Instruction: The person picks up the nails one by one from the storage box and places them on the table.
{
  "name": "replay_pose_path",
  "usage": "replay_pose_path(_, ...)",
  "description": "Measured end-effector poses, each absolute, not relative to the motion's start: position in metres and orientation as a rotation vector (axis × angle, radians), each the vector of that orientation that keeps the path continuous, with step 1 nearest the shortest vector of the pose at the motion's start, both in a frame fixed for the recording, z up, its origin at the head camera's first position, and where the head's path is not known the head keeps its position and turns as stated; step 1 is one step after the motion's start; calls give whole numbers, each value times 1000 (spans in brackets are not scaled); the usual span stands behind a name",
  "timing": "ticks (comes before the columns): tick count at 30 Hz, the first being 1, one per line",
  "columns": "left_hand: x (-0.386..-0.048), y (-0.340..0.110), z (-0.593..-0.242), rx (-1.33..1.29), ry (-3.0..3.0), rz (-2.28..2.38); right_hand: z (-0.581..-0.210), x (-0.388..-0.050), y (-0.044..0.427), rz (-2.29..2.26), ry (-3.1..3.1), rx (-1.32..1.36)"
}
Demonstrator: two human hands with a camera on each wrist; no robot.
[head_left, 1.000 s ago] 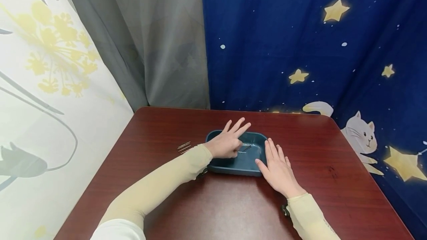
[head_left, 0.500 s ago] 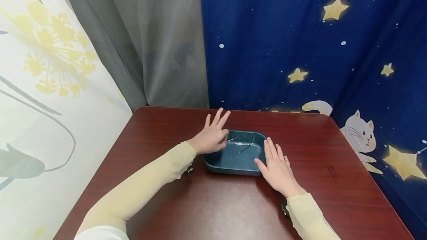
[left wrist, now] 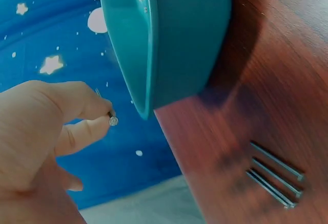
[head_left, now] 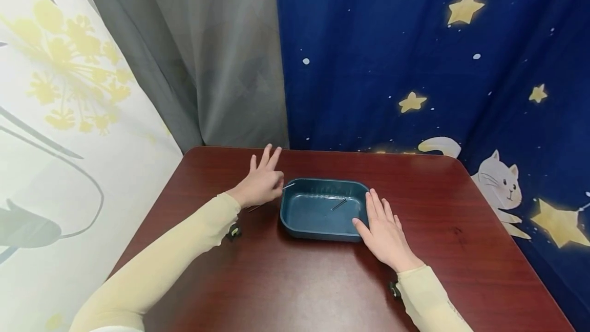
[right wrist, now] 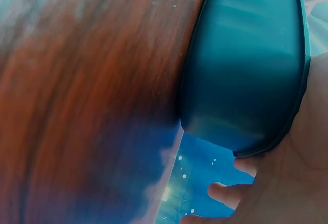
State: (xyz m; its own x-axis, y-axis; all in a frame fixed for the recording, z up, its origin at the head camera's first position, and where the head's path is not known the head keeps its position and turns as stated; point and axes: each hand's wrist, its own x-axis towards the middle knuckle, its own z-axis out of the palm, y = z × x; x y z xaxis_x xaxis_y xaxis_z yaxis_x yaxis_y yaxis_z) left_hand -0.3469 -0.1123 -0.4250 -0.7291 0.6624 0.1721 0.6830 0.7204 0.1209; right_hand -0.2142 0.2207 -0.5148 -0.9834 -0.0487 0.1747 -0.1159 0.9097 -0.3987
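Left grip [head_left: 258, 184] pinching a single nail [left wrist: 113, 121] beside the left end of a blue-green tray [head_left: 318, 219].

Nearest, pale yellow fabric covers both arms; the right sleeve [head_left: 432, 296] carries faint marks too small to read. The right grip [head_left: 386, 234] rests with straight fingers along the tray's right end. Glossy and round-cornered, the tray sits on the table [head_left: 299, 281], midway between its left and right edges and toward the far edge; a few slim nails [head_left: 338, 204] lie inside. Between tray and left edge, at least three loose nails [left wrist: 277, 175] lie nearly parallel. The pinched one, thin and silvery, shows a small round head with a pattern too fine to read. Past the far edge hang a grey curtain [head_left: 239, 65] and a star-printed blue curtain [head_left: 359, 65].
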Motion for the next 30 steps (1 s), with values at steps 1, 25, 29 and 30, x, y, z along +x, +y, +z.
replay_pose_path(1, -347, -116, -426, -1084, -2808, -281, -514, -214, 221, 621, -2912, 127)
replay_pose_path(25, -337, -158, -489, -733, -2977, -337, -512, -215, 221, 614, -2919, 122)
replay_pose_path(29, -337, -159, -498, -710, -2980, -302, -513, -214, 221, 621, -2925, 119)
replay_pose_path(30, -336, -159, -498, -705, -2978, -292, -513, -214, 221, 621, -2927, 118)
